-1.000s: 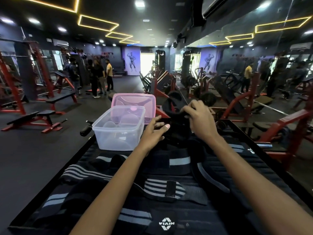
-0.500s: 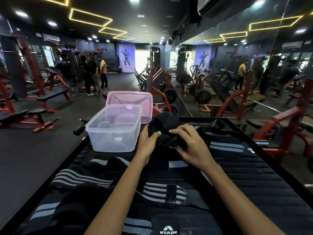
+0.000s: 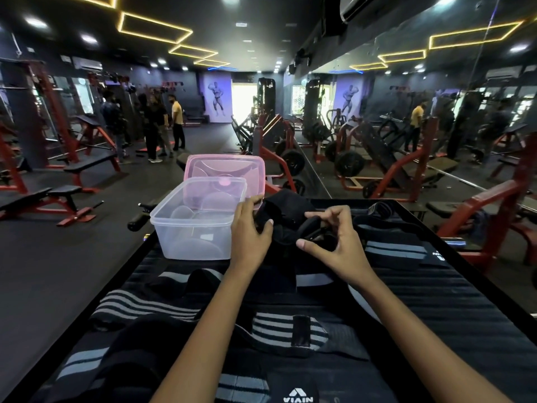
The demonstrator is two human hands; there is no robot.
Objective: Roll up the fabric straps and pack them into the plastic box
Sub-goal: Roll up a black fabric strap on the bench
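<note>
On the dark ribbed tabletop [image 3: 436, 309], toward the far left corner: clear rectangular plastic box [image 3: 197, 219]. Directly behind it, touching its back rim: pink translucent plastic lid [image 3: 232, 165]. Just right of the box: bunched black fabric strap [image 3: 287, 216], between the left hand [image 3: 250, 228] and right hand [image 3: 337, 239]. Right of the hands: black strap with grey stripes [image 3: 395, 248]. Nearer, under the forearms: striped grey-and-black straps [image 3: 279, 330], spread across the near half. Beyond the table, left: red-framed weight benches [image 3: 49, 199].
</note>
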